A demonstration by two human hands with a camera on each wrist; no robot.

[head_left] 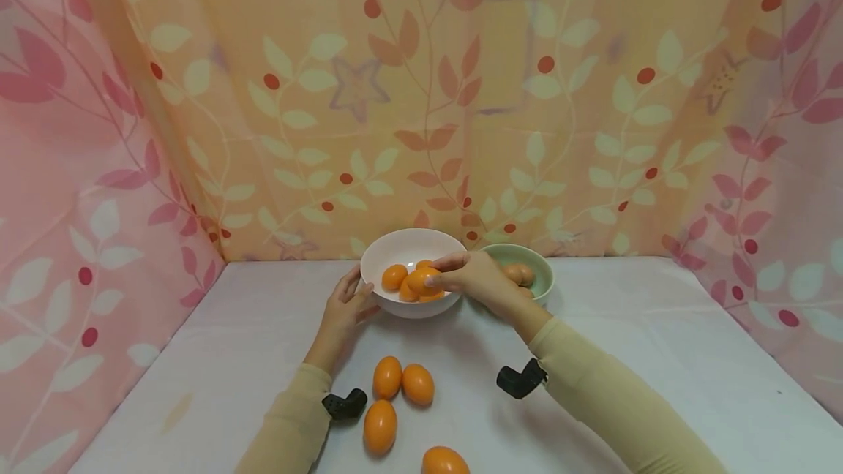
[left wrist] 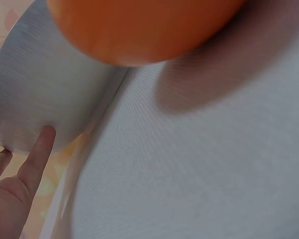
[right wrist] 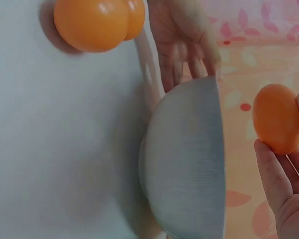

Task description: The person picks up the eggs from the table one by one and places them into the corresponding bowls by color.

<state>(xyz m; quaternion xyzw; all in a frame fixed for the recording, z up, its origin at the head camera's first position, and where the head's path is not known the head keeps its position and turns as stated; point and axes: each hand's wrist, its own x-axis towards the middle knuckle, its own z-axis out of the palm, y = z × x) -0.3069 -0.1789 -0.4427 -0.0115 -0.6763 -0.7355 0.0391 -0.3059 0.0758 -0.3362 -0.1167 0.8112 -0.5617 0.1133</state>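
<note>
My right hand [head_left: 486, 282] pinches an orange egg [right wrist: 276, 118] between thumb and fingertips. The egg is over the white bowl [head_left: 415, 309], apart from its rim in the right wrist view. Several other orange eggs [head_left: 394, 276] lie inside that bowl. At the bowl's left side, my left hand [head_left: 341, 317] holds it, thumb at the rim and fingers against the outer wall. In the left wrist view a finger [left wrist: 39, 154] touches the outside of the bowl [left wrist: 55, 84].
Behind my right hand stands a green bowl [head_left: 544, 278] with brown egg-shaped things [head_left: 516, 273], partly hidden. On the white tabletop [head_left: 263, 342], nearer to me, lie several orange eggs [head_left: 380, 427]. A patterned curtain [head_left: 296, 167] hangs along the back edge.
</note>
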